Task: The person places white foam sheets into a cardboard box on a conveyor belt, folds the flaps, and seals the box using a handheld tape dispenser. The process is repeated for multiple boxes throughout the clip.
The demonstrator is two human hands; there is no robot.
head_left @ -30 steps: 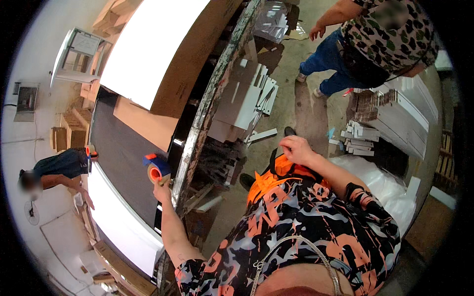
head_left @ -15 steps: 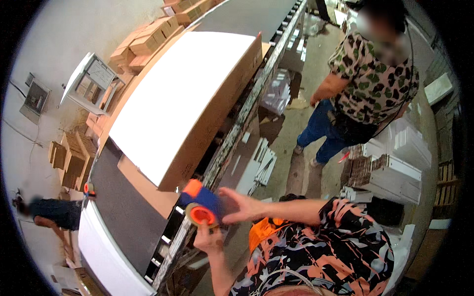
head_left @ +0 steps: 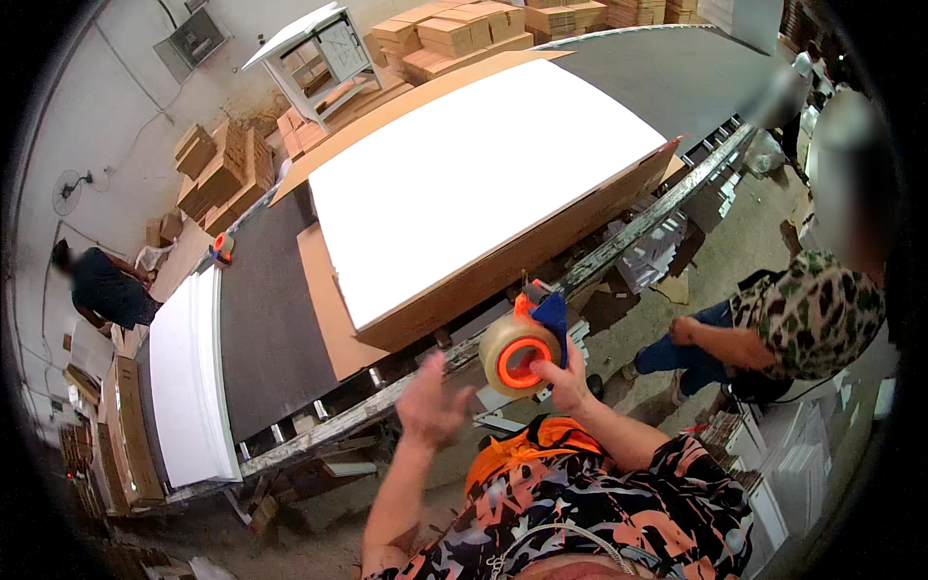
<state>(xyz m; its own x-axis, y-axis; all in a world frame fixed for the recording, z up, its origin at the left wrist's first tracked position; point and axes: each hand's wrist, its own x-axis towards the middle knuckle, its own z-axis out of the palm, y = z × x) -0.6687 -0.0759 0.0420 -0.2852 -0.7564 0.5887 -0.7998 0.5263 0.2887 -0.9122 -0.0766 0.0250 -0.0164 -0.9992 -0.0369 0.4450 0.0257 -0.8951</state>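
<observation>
My right hand (head_left: 568, 383) grips a tape dispenser (head_left: 520, 360) with a blue body, an orange hub and a wide roll of clear tan tape. It hangs in front of the conveyor's near rail. To its left, my left hand (head_left: 432, 401) is raised with nothing in it; its fingers are apart and slightly blurred. Beyond both hands lies a large cardboard box (head_left: 483, 286) on the conveyor, with a flat white panel (head_left: 483, 184) filling its top. One brown flap (head_left: 329, 309) spreads out on the box's left side.
White sheets (head_left: 188, 387) are stacked at the conveyor's (head_left: 266, 319) left part, near a second tape dispenser (head_left: 222, 248) on the far edge. One co-worker (head_left: 802, 319) stands at the right, another person (head_left: 114, 288) at far left. Cartons (head_left: 449, 34) and a white cabinet (head_left: 314, 63) stand behind.
My view has swung to the right. The tape dispenser is now in my right hand alone; my left hand has come off its roll and moved away to the left.
</observation>
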